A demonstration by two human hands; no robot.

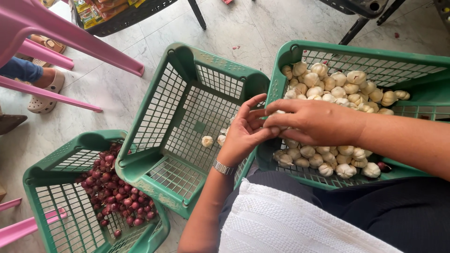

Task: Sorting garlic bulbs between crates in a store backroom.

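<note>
I see my left hand (244, 133) and right hand (311, 122) pinched together on a garlic bulb (278, 113), between the nearly empty green basket (187, 61) and the garlic-filled basket (290, 49).

A pale marble floor (262, 28) carries three green plastic baskets. The left basket (51, 187) holds small red onions (112, 187), the middle basket (154, 154) a couple of garlic bulbs (207, 141), and the right basket (422, 65) a heap of garlic (337, 86). Pink chair legs (70, 37) and black legs (197, 14) also stand on the floor, and a sandalled foot (44, 96) rests on it.
</note>
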